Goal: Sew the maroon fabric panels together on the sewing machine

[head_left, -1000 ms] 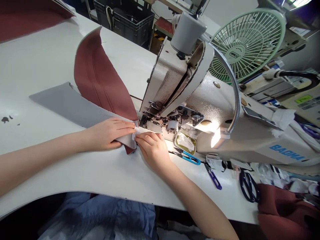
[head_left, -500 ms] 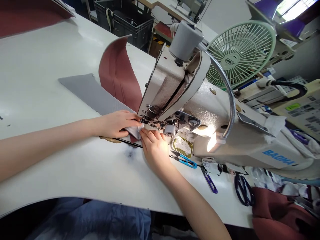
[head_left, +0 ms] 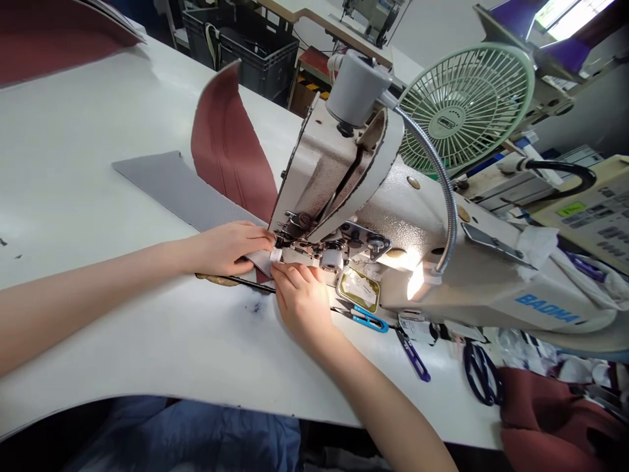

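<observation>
A grey fabric strip (head_left: pixel 167 187) crosses over a curved dark-red piece (head_left: pixel 230 144), and both run to the needle area of a sewing machine (head_left: pixel 339 170). My left hand (head_left: pixel 228 249) lies on the grey strip just left of the needle, fingers together, pressing its end. Close to the right of it, my right hand (head_left: pixel 302 298) has its fingertips at a small white bit (head_left: pixel 276 254) on the strip's end, beside the presser foot. The undersides of both hands' fingers are hidden.
Right of my right hand are a small tray (head_left: pixel 358 288), blue snips (head_left: pixel 368 319), purple snips (head_left: pixel 415 357) and dark-handled scissors (head_left: pixel 483 373). Red fabric (head_left: pixel 535 419) lies at the lower right, more (head_left: pixel 59 39) at the upper left. A green fan (head_left: pixel 466 108) stands behind the machine.
The view has shifted slightly. The top of the dark-red piece has tipped a little to the left. Both hands stay at the strip's end by the needle.
</observation>
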Demonstrator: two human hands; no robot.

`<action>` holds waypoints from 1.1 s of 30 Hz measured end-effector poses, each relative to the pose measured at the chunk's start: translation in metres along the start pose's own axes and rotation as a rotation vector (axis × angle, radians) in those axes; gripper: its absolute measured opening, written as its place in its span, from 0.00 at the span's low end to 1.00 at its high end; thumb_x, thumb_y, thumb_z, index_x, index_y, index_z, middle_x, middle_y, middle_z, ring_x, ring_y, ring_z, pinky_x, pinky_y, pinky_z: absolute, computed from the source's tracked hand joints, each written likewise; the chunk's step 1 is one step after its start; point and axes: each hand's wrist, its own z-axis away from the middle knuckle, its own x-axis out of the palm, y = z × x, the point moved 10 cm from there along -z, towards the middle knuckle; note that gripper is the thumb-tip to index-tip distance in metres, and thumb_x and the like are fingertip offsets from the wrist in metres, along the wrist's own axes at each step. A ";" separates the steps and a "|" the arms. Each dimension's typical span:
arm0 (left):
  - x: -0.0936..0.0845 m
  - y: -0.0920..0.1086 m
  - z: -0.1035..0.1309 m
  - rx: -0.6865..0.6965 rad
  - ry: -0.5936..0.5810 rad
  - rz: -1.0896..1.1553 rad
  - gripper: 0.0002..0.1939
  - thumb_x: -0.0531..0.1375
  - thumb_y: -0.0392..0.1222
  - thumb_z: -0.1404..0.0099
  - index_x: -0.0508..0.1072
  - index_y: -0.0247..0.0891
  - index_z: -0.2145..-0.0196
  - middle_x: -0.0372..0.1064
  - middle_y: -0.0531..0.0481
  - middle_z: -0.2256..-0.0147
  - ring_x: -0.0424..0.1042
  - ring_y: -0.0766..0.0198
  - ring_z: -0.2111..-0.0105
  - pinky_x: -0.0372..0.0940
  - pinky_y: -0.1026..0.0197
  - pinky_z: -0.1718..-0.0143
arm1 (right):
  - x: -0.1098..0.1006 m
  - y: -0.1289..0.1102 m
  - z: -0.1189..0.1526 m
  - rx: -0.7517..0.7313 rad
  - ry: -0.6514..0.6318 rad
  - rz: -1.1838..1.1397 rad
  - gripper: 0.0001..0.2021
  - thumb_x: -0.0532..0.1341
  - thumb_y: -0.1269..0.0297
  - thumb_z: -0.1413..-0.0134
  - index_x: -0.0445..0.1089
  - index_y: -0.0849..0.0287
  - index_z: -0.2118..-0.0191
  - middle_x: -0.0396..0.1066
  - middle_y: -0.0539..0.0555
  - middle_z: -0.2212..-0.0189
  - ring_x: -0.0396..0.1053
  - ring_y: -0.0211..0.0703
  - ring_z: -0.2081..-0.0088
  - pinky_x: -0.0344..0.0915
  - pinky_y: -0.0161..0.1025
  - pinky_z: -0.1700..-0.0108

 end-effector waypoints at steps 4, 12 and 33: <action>0.004 0.003 0.006 0.016 -0.005 0.015 0.18 0.54 0.35 0.35 0.71 0.38 0.48 0.74 0.44 0.48 0.70 0.54 0.44 0.61 0.54 0.41 | 0.001 -0.011 0.001 -0.055 0.016 0.044 0.14 0.53 0.72 0.30 0.75 0.62 0.50 0.78 0.58 0.51 0.70 0.46 0.53 0.62 0.44 0.54; 0.000 -0.011 -0.008 -0.002 -0.032 0.001 0.15 0.56 0.35 0.37 0.74 0.39 0.53 0.74 0.45 0.55 0.74 0.56 0.58 0.66 0.56 0.50 | 0.007 -0.004 -0.004 0.006 -0.013 0.092 0.15 0.55 0.70 0.32 0.73 0.65 0.45 0.75 0.60 0.46 0.69 0.49 0.51 0.64 0.47 0.53; -0.024 -0.036 0.006 -0.124 0.138 -0.243 0.18 0.54 0.37 0.33 0.76 0.46 0.49 0.74 0.44 0.52 0.70 0.50 0.48 0.59 0.48 0.46 | 0.010 0.012 -0.005 0.190 -0.086 0.089 0.21 0.56 0.62 0.32 0.67 0.61 0.38 0.71 0.62 0.45 0.67 0.54 0.49 0.62 0.51 0.47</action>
